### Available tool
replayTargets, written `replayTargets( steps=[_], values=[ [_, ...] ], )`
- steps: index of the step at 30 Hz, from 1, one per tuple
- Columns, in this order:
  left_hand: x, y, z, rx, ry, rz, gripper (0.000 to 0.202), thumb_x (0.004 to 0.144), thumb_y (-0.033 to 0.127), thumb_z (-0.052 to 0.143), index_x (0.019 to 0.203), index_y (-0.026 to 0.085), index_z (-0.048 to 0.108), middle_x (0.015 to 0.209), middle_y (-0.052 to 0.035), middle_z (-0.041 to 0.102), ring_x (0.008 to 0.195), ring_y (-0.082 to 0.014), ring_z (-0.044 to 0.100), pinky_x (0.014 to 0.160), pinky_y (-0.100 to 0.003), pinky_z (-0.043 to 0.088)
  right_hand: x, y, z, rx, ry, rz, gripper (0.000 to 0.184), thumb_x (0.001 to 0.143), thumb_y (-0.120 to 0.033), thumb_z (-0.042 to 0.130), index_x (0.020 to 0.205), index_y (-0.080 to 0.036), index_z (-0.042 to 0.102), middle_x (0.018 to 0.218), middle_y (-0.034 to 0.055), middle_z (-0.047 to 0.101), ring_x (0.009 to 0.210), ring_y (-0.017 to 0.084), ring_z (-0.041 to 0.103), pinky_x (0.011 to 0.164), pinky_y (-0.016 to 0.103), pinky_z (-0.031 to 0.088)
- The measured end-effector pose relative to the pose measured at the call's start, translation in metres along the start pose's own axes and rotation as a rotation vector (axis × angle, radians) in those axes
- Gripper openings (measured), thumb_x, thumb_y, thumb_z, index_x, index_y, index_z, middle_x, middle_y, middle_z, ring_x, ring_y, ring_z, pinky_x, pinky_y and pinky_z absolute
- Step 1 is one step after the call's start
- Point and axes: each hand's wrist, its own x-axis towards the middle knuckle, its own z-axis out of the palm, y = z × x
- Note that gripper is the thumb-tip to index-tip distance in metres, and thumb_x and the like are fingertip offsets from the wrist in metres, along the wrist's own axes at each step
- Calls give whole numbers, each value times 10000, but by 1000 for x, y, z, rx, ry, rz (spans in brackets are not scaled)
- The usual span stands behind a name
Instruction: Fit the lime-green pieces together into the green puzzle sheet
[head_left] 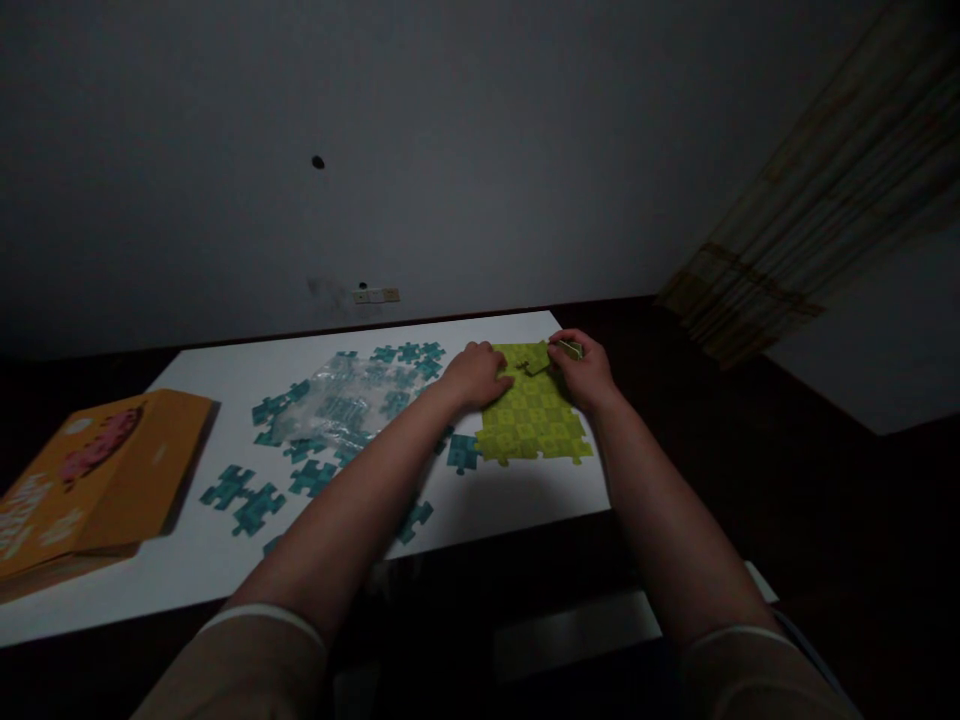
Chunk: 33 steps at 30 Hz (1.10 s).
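Note:
A sheet of joined yellow-green puzzle pieces (525, 425) lies at the right end of the white table. My left hand (474, 375) rests at its upper left edge, fingers stretched out and thumb apart, holding nothing. At the upper right corner, my right hand (585, 372) is closed, with fingertips and thumb on a green puzzle piece (538, 362) that sits slightly raised over the sheet. A pale-edged bit of puzzle (573, 348) shows at its palm; whether it is one piece or more I cannot tell.
Several loose teal puzzle pieces (259, 507) lie across the table (517, 490), some under a clear plastic bag (341, 400). One teal piece (462, 453) is close to the green sheet's left edge. An orange box (142, 480) stands at the left. Behind is a wall (480, 180).

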Motion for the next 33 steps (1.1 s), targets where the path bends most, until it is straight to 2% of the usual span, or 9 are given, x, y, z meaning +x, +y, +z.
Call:
replayTargets(
  steps=[4,10,14,17,20,23,26,30,33],
  values=[
    [-6,7,4,89,-124,-51,401,864,489,909,1116,198,799,1388,-216,682,1413,-458,582,1219,-535,471,4,5,-1,112,117,76,353,759,-474,842,1009,-293,671,964,3,678,814,191,639,685,340,582],
    [0,8,9,5,-132,-109,467,794,332,967,1185,193,753,1400,-223,700,1332,-440,647,1120,-519,529,2,2,1,225,11,202,480,659,-384,847,1104,-306,682,1084,12,715,792,180,665,656,330,569],
    [4,10,8,-94,-98,-65,310,868,209,875,1135,252,724,1215,-120,784,1146,-324,711,1031,-428,553,-2,-1,1,155,-97,205,376,674,-356,810,1036,-281,744,1032,27,747,770,190,658,693,356,544],
    [10,14,12,-180,6,-79,173,953,206,800,1094,233,704,1180,-121,782,1127,-297,712,1038,-422,559,-4,-1,2,108,-158,178,301,735,-404,821,1001,-278,761,978,32,748,774,208,658,731,387,556],
    [20,26,22,-538,66,-189,65,998,170,738,1019,202,685,1053,-100,761,1000,-239,727,961,-385,607,-2,2,5,44,-148,94,297,802,-485,823,1029,-298,781,1029,38,774,889,242,692,834,422,590],
    [26,47,33,-1051,-2,-298,104,1010,118,679,931,185,666,913,-53,712,841,-159,711,874,-318,645,1,7,6,-31,-103,11,336,855,-544,787,1088,-302,795,1149,55,797,1054,271,717,994,466,593],
    [28,66,38,-1274,-39,-315,145,953,78,685,873,185,631,830,-24,672,776,-130,698,898,-315,660,3,9,7,-72,-98,-10,388,912,-595,726,1128,-283,801,1189,70,803,1118,283,726,1081,492,568],
    [14,68,27,-1190,-87,-244,139,888,117,709,805,188,623,809,-32,668,789,-169,714,907,-356,642,0,6,4,-68,-102,-44,382,915,-607,748,1088,-271,803,1110,54,800,1062,268,726,1037,461,580],
    [-13,53,10,-727,-81,-95,48,898,225,736,924,188,752,993,-99,760,978,-254,734,997,-419,604,-3,4,3,-5,-134,21,376,893,-611,790,1086,-288,784,970,20,755,859,223,691,831,391,593]
  ],
)
